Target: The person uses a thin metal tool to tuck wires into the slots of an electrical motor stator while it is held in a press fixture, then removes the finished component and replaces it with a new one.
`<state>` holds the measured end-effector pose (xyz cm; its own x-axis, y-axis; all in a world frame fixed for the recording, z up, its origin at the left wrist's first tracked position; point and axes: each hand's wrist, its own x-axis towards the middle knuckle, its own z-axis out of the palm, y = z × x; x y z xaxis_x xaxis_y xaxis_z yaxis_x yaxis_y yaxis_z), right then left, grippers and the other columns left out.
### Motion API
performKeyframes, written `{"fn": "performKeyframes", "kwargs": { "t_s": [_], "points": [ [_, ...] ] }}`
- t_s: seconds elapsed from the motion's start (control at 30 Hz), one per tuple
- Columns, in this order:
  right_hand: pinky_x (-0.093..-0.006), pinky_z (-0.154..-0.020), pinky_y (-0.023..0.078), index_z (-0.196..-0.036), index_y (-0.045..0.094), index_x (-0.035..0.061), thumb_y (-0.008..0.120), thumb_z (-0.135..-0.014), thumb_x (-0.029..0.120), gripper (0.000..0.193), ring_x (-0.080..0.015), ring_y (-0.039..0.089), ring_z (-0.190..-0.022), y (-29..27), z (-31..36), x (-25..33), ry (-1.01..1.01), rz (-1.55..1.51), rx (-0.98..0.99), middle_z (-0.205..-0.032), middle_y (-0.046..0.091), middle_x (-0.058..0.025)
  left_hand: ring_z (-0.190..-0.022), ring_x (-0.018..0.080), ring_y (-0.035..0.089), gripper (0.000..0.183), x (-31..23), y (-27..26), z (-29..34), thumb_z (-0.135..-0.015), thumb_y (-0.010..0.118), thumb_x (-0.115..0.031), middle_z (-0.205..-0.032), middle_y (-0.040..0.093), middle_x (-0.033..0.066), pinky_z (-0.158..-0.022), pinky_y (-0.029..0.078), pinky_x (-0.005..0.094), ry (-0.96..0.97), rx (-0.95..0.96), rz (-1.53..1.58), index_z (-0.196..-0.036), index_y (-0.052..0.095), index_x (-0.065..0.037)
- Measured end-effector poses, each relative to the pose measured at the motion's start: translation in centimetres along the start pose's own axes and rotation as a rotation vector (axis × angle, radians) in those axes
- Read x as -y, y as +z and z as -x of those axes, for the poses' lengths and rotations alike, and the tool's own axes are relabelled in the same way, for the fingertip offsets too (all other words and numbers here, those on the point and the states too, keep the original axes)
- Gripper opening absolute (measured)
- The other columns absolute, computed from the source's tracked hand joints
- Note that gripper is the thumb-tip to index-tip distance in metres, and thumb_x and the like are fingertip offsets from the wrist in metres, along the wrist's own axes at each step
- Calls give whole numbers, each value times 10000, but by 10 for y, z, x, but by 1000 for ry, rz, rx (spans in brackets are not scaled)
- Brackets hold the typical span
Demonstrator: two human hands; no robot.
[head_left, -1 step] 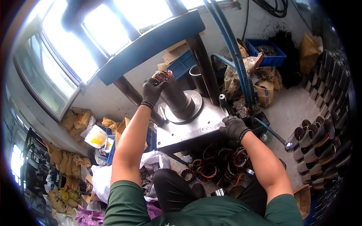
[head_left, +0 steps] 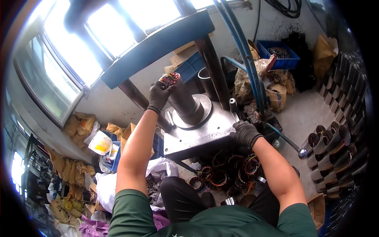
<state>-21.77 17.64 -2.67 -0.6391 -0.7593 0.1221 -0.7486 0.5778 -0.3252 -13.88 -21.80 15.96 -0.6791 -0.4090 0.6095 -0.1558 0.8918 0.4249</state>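
Note:
My left hand (head_left: 159, 94), in a black glove, reaches up and holds a wound coil with red and copper wires (head_left: 169, 78) on top of a grey steel cylinder (head_left: 186, 106). The cylinder stands tilted on a round flange on the press's grey steel plate (head_left: 197, 139). My right hand (head_left: 245, 132), also in a black glove, curls over the plate's right corner, beside a dark valve block (head_left: 256, 114). A lever with a shiny ball end (head_left: 291, 143) sticks out to the right of that hand.
Several wound coils (head_left: 229, 173) lie on the floor under the plate by my knees. Blue hoses (head_left: 244, 51) run up past the press column (head_left: 213, 67). Rows of metal housings (head_left: 335, 146) stand at right. A blue crate (head_left: 282, 56) and sacks (head_left: 276, 94) sit behind; windows (head_left: 79, 51) at left.

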Motion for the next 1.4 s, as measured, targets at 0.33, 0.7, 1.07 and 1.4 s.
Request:
{"fn": "performKeyframes", "kwargs": {
  "t_s": [0.33, 0.7, 1.07, 1.4],
  "points": [
    [-484, -1056, 508, -1348, 613, 36, 603, -940, 521, 635, -397, 638, -1224, -11, 3, -8, 40, -144, 55, -1292, 653, -274, -1011, 276, 721, 581, -30, 19, 7, -696, 985, -212, -1151, 668, 171, -905, 593, 351, -66, -84, 131, -1122, 638, -24],
    [-447, -1088, 474, -1386, 619, 19, 531, -941, 694, 814, -380, 623, -1271, -49, 16, 2, -83, -187, 410, -1337, 662, -251, -1188, 319, 686, 723, 23, -3, 5, -767, 942, -254, -1263, 677, 245, -975, 572, 406, 52, 55, 174, -1365, 579, -76],
    [-366, -854, 554, -1054, 722, 15, 772, -817, -15, 244, -261, 694, -1027, -57, 75, 41, -278, -706, 247, -1123, 727, -154, -1011, 154, 677, 220, 22, -112, 264, -1004, 689, -78, -1144, 726, 83, -915, 539, 301, -186, -12, 717, -1209, 692, 2],
    [-342, -832, 563, -1185, 666, -3, 610, -743, -119, 460, -211, 682, -955, -25, 144, -21, -212, -532, 643, -1355, 596, -120, -948, 255, 723, 224, 43, -118, 721, -938, 748, -188, -1015, 753, 135, -878, 565, 363, -972, 20, 266, -1107, 740, -41]
  ]
}}
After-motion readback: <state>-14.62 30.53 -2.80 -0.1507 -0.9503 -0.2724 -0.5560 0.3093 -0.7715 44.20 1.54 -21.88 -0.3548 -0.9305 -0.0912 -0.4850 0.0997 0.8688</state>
